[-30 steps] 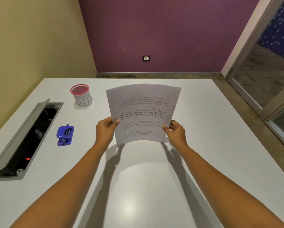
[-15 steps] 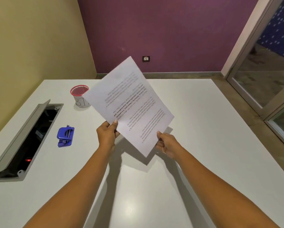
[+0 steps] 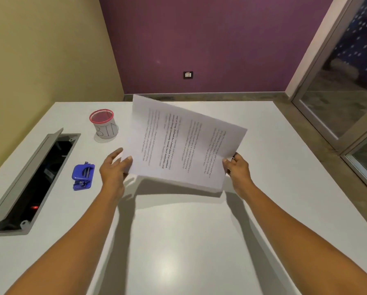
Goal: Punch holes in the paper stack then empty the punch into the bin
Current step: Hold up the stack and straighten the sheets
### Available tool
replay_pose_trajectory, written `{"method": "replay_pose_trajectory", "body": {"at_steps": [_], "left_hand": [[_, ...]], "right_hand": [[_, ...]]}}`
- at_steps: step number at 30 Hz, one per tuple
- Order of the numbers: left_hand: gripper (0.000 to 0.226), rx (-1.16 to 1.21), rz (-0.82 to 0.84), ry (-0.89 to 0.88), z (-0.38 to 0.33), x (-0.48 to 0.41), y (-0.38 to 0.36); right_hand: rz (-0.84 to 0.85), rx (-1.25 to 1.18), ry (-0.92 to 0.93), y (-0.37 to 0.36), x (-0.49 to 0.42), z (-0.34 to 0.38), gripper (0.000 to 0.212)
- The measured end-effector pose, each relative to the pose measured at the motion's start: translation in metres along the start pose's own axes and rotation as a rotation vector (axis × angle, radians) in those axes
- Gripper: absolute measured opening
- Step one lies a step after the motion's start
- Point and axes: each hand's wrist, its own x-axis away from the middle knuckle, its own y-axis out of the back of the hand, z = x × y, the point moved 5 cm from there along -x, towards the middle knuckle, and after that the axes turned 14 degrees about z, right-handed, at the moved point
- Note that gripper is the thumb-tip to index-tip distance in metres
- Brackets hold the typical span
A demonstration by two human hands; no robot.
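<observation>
Smooth glossy white counter (image 3: 284, 188), rectangular, faint sheen near its front edge. Along the counter's left edge: long grey metal recessed cable box (image 3: 18, 199), lid tilted open, dark interior with a small red light.

Thin stack of white printed paper sheets (image 3: 182, 145) held above the counter's middle, clear of the surface, tilted, text lines running sideways and blurred; it casts a shadow on the counter below.

Right hand (image 3: 239, 170) grips the stack's right corner, fingers pinching the sheets. Left hand (image 3: 112, 169) at the stack's left edge, fingers loosely spread, thumb against the paper.

Small cylindrical mesh bin (image 3: 104, 124), red rim, white paper label, near the far left corner. Blue plastic hole punch (image 3: 82, 176) lies flat between cable box and left hand, touching neither.
</observation>
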Motion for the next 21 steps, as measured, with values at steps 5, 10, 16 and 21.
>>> {"method": "replay_pose_trajectory", "body": {"at_steps": [5,10,16,21], "left_hand": [[0.025,-0.269,0.249,0.062,-0.003,-0.006,0.001],[0.024,-0.302,0.182,-0.045,-0.007,-0.004,-0.009],[0.022,-0.309,0.198,-0.068,-0.01,0.0,-0.015],[0.017,-0.348,0.214,0.014,0.008,0.007,-0.014]], "right_hand": [[0.054,0.054,0.077,0.003,0.003,0.006,0.029],[0.068,0.064,0.138,-0.002,0.004,0.012,0.022],[0.085,0.044,0.116,0.0,0.003,0.005,0.022],[0.061,0.087,0.054,-0.003,0.005,-0.008,0.027]]}}
